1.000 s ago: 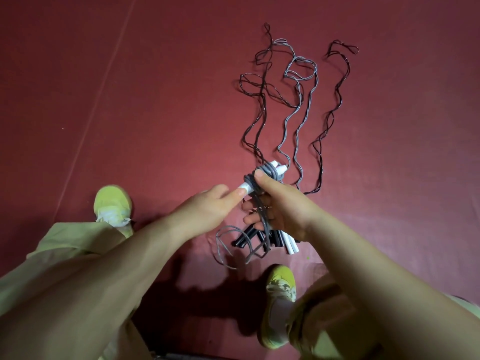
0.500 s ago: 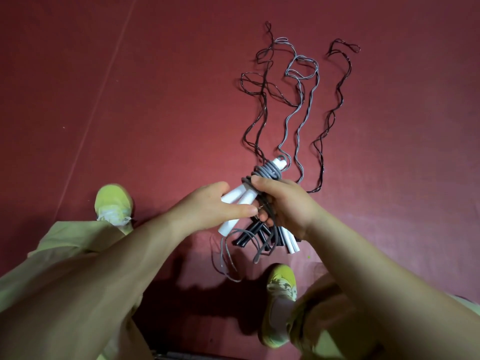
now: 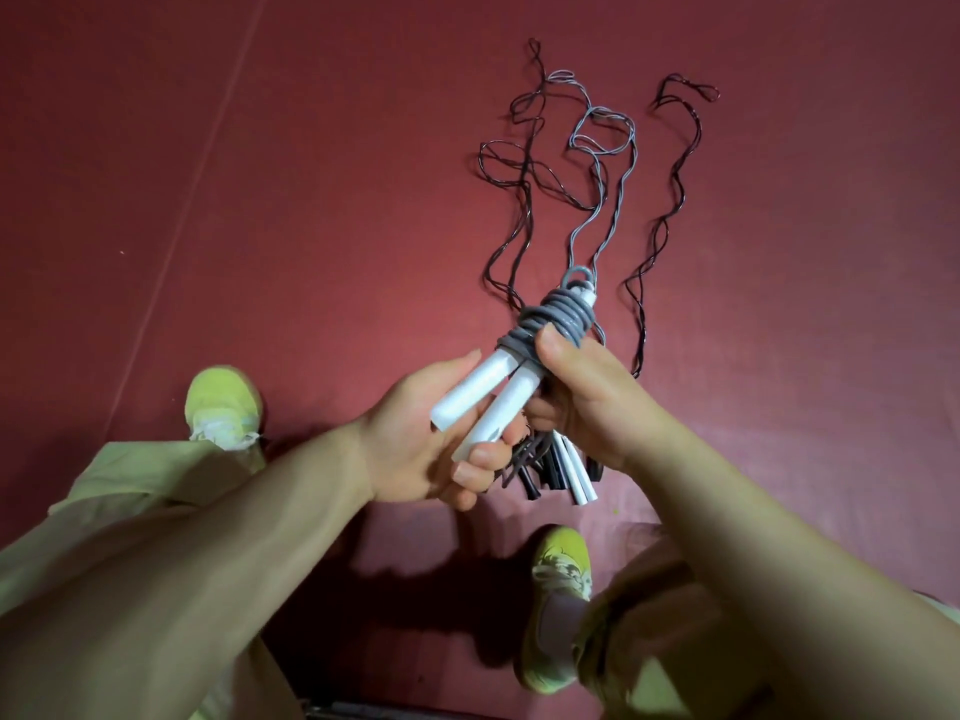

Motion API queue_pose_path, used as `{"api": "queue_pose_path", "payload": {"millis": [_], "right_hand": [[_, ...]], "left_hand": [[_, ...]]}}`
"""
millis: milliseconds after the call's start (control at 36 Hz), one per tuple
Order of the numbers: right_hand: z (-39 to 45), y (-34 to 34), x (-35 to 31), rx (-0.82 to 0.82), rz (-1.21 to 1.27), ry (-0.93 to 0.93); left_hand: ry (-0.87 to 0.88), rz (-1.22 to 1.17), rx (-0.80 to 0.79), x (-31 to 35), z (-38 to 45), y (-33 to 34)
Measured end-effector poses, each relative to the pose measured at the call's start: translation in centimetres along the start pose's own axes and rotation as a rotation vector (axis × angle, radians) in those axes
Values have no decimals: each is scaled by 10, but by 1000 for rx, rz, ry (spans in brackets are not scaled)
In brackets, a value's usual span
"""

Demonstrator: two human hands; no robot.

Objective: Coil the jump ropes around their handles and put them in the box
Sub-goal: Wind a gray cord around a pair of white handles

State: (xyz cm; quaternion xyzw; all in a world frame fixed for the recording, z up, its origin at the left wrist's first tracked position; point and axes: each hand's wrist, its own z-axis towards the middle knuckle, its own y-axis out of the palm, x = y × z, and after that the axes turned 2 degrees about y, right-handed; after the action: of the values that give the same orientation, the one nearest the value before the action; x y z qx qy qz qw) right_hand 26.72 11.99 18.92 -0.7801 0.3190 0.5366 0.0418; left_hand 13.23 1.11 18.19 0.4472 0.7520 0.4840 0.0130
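Head view is showing both hands holding one bundle above the red floor (image 3: 260,226). The left hand (image 3: 415,449) is curling its fingers around the lower ends of two white handles (image 3: 488,397), and the right hand (image 3: 592,402) is pinching the grey rope coil (image 3: 561,314) wound around their upper ends, thumb on the coil. More handles (image 3: 566,467), black and white, are lying on the floor under the hands, their loose ropes (image 3: 597,163) trailing away.

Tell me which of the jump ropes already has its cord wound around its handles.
The grey rope with white handles, held in both hands: its grey cord is coiled round the handle tops. The dark ropes and another grey one trail loose across the red floor.
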Motion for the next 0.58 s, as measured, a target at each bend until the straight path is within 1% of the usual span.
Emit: {"api": "queue_pose_path", "payload": {"millis": [139, 222, 333, 389, 444, 500, 528, 583], "right_hand": [[0, 2, -5, 106, -111, -5], [2, 6, -3, 174, -200, 36], [4, 6, 0, 220, -301, 89], [4, 5, 1, 235, -341, 122], [3, 6, 2, 226, -314, 169], [3, 7, 1, 231, -224, 236], [3, 7, 1, 236, -195, 262], [2, 7, 1, 241, -202, 282]], "left_hand": [[110, 186, 257, 1, 4, 4], [192, 310, 428, -3, 10, 3], [277, 463, 612, -5, 15, 3], [300, 546, 659, -5, 17, 0], [280, 638, 687, -6, 18, -2], [269, 796, 724, -7, 17, -3], [273, 913, 751, -7, 16, -3], [288, 1121, 827, -8, 16, -2]]}}
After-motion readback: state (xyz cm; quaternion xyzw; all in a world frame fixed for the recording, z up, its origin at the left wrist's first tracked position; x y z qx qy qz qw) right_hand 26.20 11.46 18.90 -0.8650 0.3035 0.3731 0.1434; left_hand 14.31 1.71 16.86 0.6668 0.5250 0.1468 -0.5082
